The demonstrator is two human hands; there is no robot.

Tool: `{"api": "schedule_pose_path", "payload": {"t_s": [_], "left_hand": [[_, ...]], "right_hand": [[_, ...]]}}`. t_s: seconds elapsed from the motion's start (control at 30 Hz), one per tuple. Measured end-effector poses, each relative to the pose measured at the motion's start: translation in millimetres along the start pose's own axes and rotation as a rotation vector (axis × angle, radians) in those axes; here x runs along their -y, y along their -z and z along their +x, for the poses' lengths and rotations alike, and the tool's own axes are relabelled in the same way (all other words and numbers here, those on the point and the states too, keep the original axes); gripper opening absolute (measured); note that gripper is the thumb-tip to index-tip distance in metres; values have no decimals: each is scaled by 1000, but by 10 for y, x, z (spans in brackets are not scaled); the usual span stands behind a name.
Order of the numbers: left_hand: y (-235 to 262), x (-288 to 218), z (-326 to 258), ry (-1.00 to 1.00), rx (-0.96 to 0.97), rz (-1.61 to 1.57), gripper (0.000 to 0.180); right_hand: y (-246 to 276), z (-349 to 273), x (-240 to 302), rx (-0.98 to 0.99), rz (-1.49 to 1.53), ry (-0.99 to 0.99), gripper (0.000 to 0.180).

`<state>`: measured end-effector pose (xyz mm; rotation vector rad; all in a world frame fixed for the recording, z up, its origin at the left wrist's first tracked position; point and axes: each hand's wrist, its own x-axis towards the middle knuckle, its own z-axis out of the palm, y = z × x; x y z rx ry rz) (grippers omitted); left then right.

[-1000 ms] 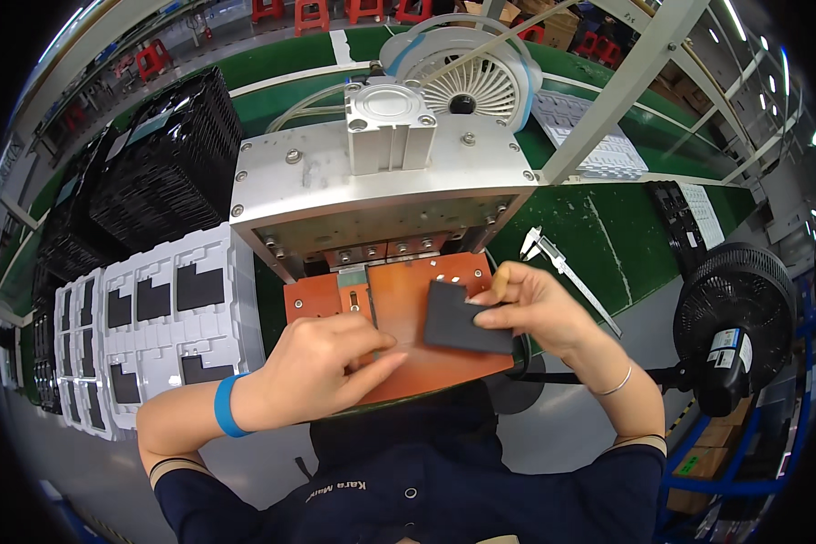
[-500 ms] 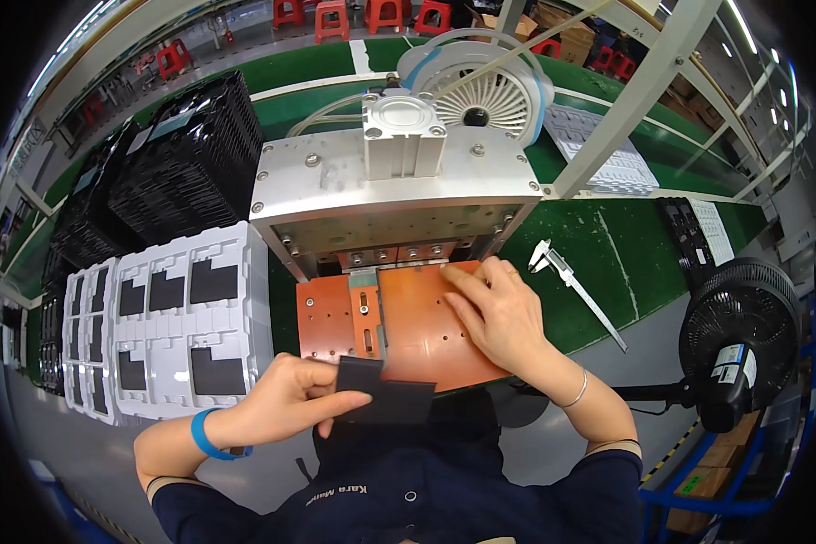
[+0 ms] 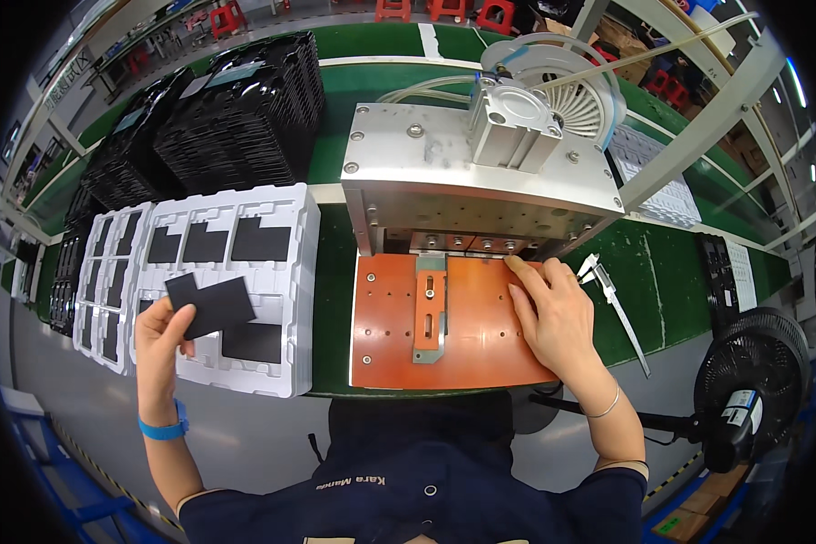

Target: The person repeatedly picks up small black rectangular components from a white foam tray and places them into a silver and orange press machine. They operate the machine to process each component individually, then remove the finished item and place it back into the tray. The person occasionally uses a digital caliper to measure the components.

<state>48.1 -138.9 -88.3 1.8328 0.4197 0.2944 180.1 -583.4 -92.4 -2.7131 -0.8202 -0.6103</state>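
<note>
My left hand [image 3: 161,328] pinches a flat black L-shaped sheet [image 3: 216,310] between thumb and fingers, above a white moulded tray [image 3: 276,292]. Similar black pieces lie in several of the tray's pockets; the held sheet and hand cover part of the lower row. On the orange base plate [image 3: 480,340] of a metal press [image 3: 435,154] rests my right hand [image 3: 558,317], fingers stretched out and nothing seen in them. Its index fingertip touches the plate close to the press's front edge. A slotted orange block [image 3: 430,310] is fixed on the plate, left of that hand.
Stacked black trays [image 3: 245,118] rise behind the white one. Right of the press lie a caliper [image 3: 616,308] and a black fan [image 3: 752,363] stands beyond. A white fan [image 3: 585,100] sits behind the press, near a metal frame post [image 3: 707,127].
My left hand has carried the black sheet left, from in front of the orange plate to above the white tray. The view has swung left; my right hand stays on the plate.
</note>
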Motion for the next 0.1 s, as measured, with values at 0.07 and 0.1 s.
{"api": "schedule_pose_path", "payload": {"t_s": [0.07,0.1], "left_hand": [[147,124,4,32,-50,27,17],[174,169,3,31,-66,1,18]], "right_hand": [[-9,-8,-17,-3,-32,-8,35],[-33,-38,-41,2,-35,-40,38]]}}
